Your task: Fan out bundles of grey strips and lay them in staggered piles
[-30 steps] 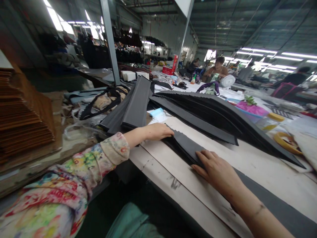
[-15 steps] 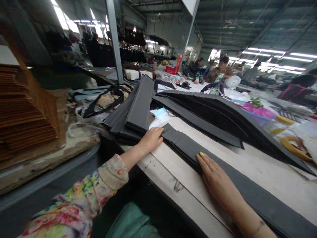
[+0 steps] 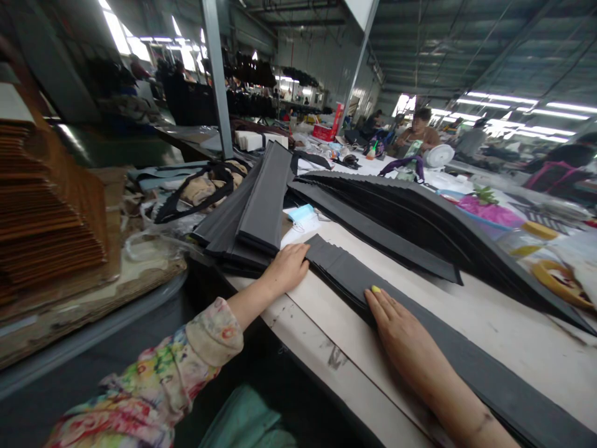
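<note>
A long stack of dark grey fabric strips (image 3: 420,323) runs slantwise across the pale table (image 3: 345,348). At its far left end is my left hand (image 3: 288,267), its fingers bent and closed on the stack's end; the fingertips are partly hidden. My right hand (image 3: 410,339) lies on the stack's near edge farther along, fingers stretched out and flat, with a yellow covering (image 3: 375,289) on one fingertip. Just beyond my left hand, more bundles of grey strips (image 3: 265,199) are piled crosswise. Behind the stack, a wide bowed bundle of dark strips (image 3: 396,205) spreads open.
A blue face mask (image 3: 302,214) lies between the bundles. To the right are a roll of yellow tape (image 3: 559,280) and a pink bag (image 3: 492,211). Brown sheets (image 3: 51,211) are stacked at left. A metal post (image 3: 217,81) rises behind; a co-worker (image 3: 417,134) sits across the table.
My right hand has slid slightly left along the stack. My left hand stays at the stack's end, nearly unmoved.
</note>
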Motion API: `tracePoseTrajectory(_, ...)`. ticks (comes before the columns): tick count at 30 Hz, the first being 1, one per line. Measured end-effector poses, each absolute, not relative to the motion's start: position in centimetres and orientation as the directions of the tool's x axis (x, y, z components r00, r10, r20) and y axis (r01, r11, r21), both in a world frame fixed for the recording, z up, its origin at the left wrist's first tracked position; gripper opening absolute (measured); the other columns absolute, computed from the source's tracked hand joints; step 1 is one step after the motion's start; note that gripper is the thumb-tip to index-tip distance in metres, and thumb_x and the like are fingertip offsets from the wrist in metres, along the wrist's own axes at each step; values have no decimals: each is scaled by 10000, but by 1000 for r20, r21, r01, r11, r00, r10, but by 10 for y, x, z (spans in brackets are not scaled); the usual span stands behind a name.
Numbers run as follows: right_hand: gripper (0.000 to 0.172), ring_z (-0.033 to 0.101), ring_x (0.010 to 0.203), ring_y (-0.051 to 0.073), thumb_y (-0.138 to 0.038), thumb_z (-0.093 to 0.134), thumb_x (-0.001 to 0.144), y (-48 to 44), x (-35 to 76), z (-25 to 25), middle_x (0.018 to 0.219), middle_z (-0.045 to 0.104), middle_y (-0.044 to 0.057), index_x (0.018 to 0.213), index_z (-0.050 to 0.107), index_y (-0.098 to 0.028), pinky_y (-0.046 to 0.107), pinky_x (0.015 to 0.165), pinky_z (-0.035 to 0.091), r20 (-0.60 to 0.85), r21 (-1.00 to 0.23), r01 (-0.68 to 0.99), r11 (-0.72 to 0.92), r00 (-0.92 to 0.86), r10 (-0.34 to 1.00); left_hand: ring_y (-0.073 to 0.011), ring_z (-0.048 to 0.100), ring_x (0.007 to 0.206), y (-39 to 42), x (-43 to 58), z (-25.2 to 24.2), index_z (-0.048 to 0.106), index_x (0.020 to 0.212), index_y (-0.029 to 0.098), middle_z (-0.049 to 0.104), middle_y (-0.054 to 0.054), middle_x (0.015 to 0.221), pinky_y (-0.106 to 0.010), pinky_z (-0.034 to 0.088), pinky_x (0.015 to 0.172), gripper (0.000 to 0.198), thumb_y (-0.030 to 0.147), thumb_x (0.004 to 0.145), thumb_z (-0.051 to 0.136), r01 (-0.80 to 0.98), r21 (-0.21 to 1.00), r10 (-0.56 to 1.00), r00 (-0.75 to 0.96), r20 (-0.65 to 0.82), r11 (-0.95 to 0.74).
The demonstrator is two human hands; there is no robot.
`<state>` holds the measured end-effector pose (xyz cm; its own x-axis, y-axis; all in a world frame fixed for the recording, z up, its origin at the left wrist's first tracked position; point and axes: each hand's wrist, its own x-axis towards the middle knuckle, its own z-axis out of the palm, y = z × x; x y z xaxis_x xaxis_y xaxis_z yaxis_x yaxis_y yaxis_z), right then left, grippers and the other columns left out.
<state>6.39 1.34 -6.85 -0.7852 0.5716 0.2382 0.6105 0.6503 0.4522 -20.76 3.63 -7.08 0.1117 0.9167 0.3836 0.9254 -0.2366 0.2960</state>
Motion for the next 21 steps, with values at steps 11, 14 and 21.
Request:
tracePoseTrajectory(11, 561, 435, 1187, 208, 17, 337, 738, 6, 101, -72, 1301, 451, 166, 1293, 372, -62, 348, 947, 429, 232, 390, 622, 679, -780, 581, -206, 487, 1117, 34, -215, -67, 457, 1227, 156, 542, -82, 1212, -330, 369, 979, 491, 259, 753, 531, 813, 466, 925, 222, 307, -350)
tracePoseTrajectory(14, 527, 466, 1161, 205, -11, 330, 754, 4, 117, -71, 1278, 476, 167, 1275, 394, -61, 343, 911, 462, 250, 387, 605, 695, -795, 553, -193, 503, 1096, 34, -217, -67, 450, 1238, 201, 565, -47, 1187, -328, 375, 967, 520, 230, 732, 562, 773, 504, 920, 274, 281, -384)
tracePoseTrajectory(21, 401, 536, 1082, 210, -136, 337, 843, 3, 115, -60, 1200, 543, 179, 1210, 474, -53, 334, 854, 497, 301, 341, 596, 727, -802, 516, -166, 545, 1034, 38, -219, -70, 593, 1068, 179, 617, -51, 1095, -288, 402, 925, 294, 219, 778, 563, 718, 553, 903, 278, 328, -422)
